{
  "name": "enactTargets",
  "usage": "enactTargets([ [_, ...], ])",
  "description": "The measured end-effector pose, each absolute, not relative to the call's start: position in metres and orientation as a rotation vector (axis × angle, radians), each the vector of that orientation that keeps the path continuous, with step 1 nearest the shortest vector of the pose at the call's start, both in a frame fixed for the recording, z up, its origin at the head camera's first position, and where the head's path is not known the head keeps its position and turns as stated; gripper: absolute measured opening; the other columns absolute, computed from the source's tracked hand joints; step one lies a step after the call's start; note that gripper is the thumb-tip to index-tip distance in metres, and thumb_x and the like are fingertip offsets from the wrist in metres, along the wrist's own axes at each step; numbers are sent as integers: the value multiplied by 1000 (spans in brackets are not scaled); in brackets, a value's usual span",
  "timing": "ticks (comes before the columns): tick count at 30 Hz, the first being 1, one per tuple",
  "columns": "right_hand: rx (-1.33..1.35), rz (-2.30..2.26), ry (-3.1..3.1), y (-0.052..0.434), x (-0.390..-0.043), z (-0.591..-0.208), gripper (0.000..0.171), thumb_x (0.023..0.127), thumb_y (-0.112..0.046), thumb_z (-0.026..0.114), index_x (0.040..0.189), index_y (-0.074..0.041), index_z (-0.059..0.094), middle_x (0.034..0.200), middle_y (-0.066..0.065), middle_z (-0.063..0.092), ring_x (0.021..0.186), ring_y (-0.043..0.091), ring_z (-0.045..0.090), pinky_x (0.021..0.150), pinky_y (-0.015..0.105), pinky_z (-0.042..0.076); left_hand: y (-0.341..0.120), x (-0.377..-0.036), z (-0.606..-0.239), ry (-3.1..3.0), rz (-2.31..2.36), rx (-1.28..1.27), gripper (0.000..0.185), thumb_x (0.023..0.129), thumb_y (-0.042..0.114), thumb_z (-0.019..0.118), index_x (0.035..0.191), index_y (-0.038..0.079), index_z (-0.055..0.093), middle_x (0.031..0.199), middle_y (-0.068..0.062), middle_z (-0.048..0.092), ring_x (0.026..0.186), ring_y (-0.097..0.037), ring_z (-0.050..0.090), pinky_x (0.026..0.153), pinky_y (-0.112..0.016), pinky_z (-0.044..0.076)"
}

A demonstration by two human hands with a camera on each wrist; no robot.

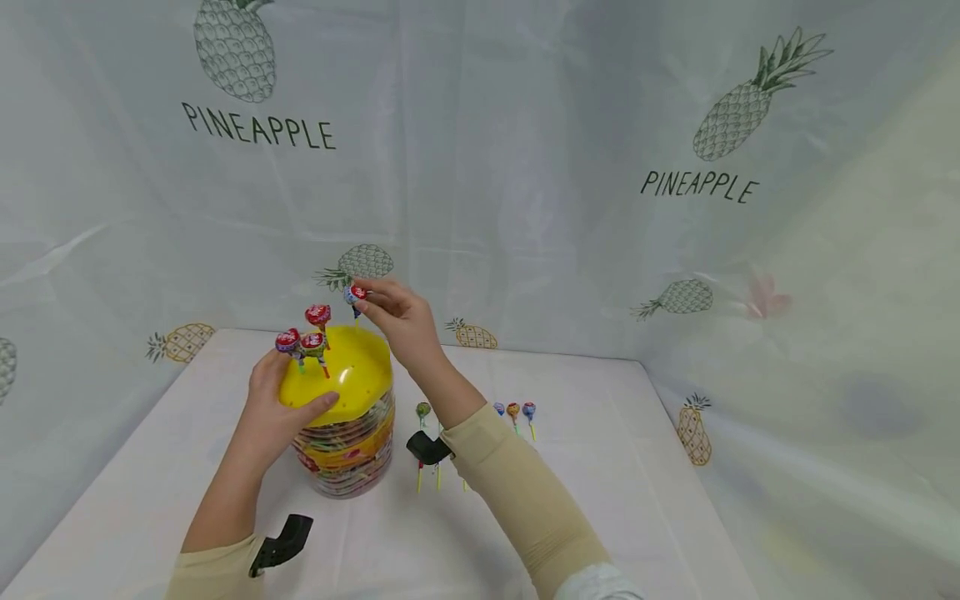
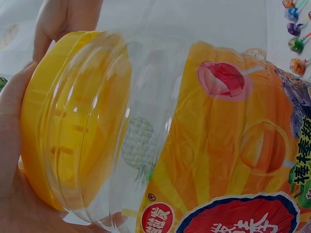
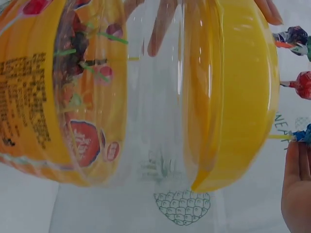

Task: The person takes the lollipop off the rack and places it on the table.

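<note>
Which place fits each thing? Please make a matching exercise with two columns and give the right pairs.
Things:
1. left hand
2. right hand
3. yellow lid
4. loose lollipops

Places:
A. lying on the white table
B. on top of the clear jar
C. pinching a lollipop above the lid
D. holding the rim of the lid

Pairs: 1-D, 2-C, 3-B, 4-A

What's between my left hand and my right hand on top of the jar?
In the head view, three lollipops stand in the yellow lid between left hand and right hand.
</note>
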State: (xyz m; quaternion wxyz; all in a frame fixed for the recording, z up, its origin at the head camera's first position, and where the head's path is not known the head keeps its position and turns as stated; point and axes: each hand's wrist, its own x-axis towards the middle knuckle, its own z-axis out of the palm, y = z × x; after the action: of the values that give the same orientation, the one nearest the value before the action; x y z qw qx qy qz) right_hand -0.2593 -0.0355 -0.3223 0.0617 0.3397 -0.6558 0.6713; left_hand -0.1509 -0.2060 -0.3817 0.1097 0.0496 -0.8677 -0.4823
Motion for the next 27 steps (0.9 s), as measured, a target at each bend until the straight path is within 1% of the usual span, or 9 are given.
enactTargets([
  [3,1061,2028,-1986,-28,-263,-324,31,95,-6,62,125,0,65,120,7,58,108,12,60,94,26,50,-206,-151,-381,-2558,-1411,151,99,86,32,74,153,-4,11,156,-25,-1,133,-52,21,102,-63,35],
  [8,1047,2106,-1997,-11,-268,-328,32,95,-6,62,126,2,63,127,7,58,112,16,60,96,29,49,-205,-152,-382,-2553,-1433,166,100,86,34,74,154,-2,10,157,-24,-2,135,-51,20,103,-63,34],
  [11,999,2126,-2036,0,-272,-333,32,95,-9,62,126,-1,64,127,4,59,111,15,59,97,29,49,-205,-152,-382,-2549,-1436,171,100,86,34,74,154,-1,10,157,-24,-2,135,-51,19,103,-64,33],
  [16,953,2130,-2097,19,-277,-346,32,97,-12,61,128,-3,63,126,4,60,108,18,59,98,30,48,-206,-151,-382,-2545,-1434,179,99,87,34,73,155,1,9,157,-24,-2,136,-51,17,103,-65,33],
  [18,941,2146,-2113,26,-279,-352,32,97,-11,60,128,-3,62,126,5,59,109,19,59,99,31,47,-206,-151,-382,-2542,-1439,183,99,87,34,73,155,2,9,158,-23,-3,136,-52,17,103,-65,32],
  [22,897,2132,-2164,38,-279,-365,30,97,-12,60,126,-6,62,127,3,58,112,17,58,100,31,47,-206,-151,-382,-2542,-1449,192,100,87,33,74,155,2,8,158,-23,-4,137,-52,17,103,-65,32],
  [27,839,2125,-2231,52,-281,-382,28,97,-9,60,125,-3,62,129,5,57,113,19,59,101,33,46,-204,-153,-383,-2553,-1443,205,100,87,33,73,155,2,8,158,-23,-4,138,-52,16,103,-65,32],
])
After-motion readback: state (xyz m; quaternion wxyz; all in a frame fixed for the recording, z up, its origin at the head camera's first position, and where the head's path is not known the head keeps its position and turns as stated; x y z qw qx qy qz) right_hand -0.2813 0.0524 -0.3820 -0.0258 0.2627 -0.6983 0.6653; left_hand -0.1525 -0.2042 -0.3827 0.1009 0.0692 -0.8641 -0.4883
